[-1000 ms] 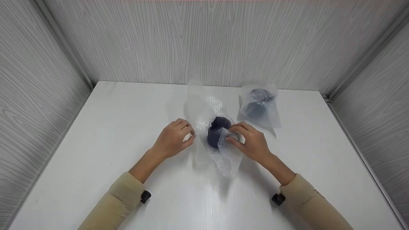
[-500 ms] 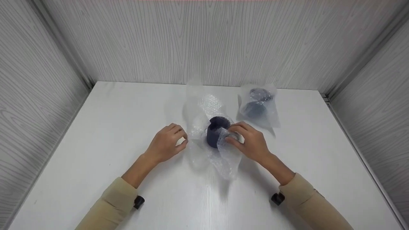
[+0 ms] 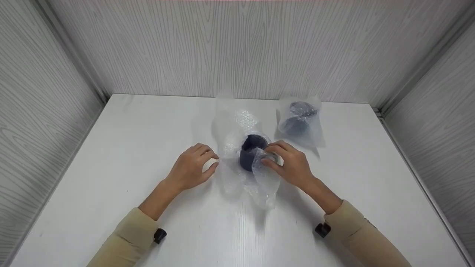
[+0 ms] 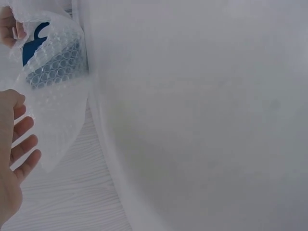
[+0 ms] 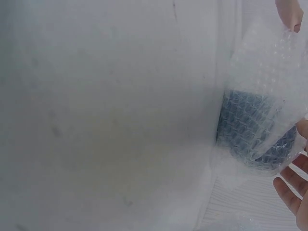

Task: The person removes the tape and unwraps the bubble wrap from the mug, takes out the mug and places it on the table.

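Note:
A dark blue mug (image 3: pixel 246 159) stands in the middle of the table, partly wrapped in clear bubble wrap (image 3: pixel 230 141). Its open top shows in the head view, and a curved blue loop like a handle (image 4: pixel 40 30) shows in the left wrist view. My left hand (image 3: pixel 189 167) pinches the left edge of the wrap between thumb and forefinger, apart from the mug. On the mug's right side, my right hand (image 3: pixel 293 163) pinches a fold of wrap against it. The right wrist view shows wrap covering the mug's side (image 5: pixel 250 120).
Behind my right hand, a second bubble-wrapped bundle (image 3: pixel 301 124) with dark blue contents lies near the back of the white table (image 3: pixel 156 122). Grey wood-grain panels (image 3: pixel 237 48) rise at the back and on both sides.
My left hand has moved left and slightly toward me, drawing the wrap's left edge away from the mug. My right hand has stayed almost still at the mug's right side.

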Action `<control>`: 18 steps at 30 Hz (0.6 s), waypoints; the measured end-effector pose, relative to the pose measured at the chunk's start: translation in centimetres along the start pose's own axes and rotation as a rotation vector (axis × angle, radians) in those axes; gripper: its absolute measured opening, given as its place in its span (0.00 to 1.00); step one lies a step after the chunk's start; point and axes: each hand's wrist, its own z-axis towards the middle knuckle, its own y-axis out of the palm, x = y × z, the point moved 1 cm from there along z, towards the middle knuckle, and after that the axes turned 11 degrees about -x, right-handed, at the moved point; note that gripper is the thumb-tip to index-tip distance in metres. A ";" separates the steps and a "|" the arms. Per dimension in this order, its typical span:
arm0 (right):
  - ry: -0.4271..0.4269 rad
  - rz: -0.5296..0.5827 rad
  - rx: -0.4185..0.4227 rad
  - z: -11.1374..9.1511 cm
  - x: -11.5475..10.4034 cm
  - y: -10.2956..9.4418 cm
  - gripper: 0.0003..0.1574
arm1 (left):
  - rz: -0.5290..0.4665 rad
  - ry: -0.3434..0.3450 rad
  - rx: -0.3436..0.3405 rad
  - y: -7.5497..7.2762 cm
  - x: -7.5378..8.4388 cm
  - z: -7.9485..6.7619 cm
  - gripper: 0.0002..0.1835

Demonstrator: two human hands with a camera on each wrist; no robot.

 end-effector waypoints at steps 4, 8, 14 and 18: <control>-0.019 -0.002 0.013 0.0 0.1 0.1 0.19 | 0.008 0.025 0.036 -0.6 0.3 0.0 0.06; -0.022 0.002 0.022 0.1 0.2 0.1 0.19 | 0.023 0.052 0.067 -1.2 1.0 0.2 0.07; -0.023 0.005 0.023 0.1 0.2 0.2 0.18 | 0.025 0.103 0.084 -1.7 2.4 0.7 0.08; -0.019 0.009 0.016 0.0 0.1 0.1 0.18 | 0.032 0.144 0.067 -1.6 3.4 1.0 0.08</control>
